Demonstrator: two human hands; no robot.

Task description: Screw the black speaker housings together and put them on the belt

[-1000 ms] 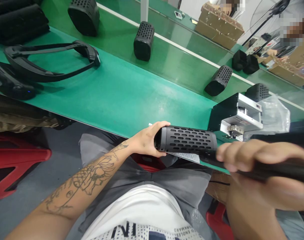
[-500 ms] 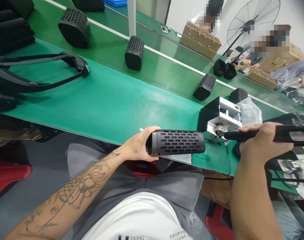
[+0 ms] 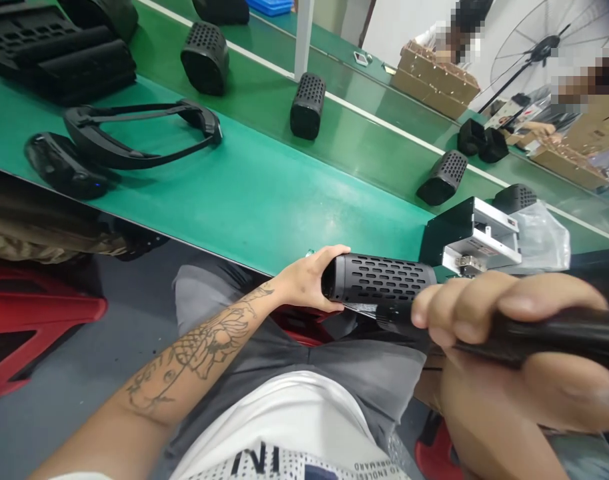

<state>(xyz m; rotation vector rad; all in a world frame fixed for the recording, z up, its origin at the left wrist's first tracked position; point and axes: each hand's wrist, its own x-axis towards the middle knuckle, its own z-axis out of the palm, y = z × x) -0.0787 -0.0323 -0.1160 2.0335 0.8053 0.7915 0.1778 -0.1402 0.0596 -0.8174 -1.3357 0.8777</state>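
Observation:
A black perforated housing, a rounded tube with rows of slots, lies on its side at the table's front edge. My left hand grips its left end, thumb and fingers around the rim. In the right foreground my right hand is wrapped around a black electric screwdriver. The screwdriver's front end points left, close to the housing's lower right side; whether they touch I cannot tell. Behind the right hand stands a black and silver screw feeder, partly covered by the fingers.
Several similar black housings stand along the green bench. A black headset with straps lies at the left, beside stacked black parts. A clear plastic bag sits by the feeder. Red stools stand below. People work across the bench.
My right hand has brought the screwdriver from the screw feeder left and nearer to the camera, beside the housing. My left hand keeps its grip. The whole view has shifted.

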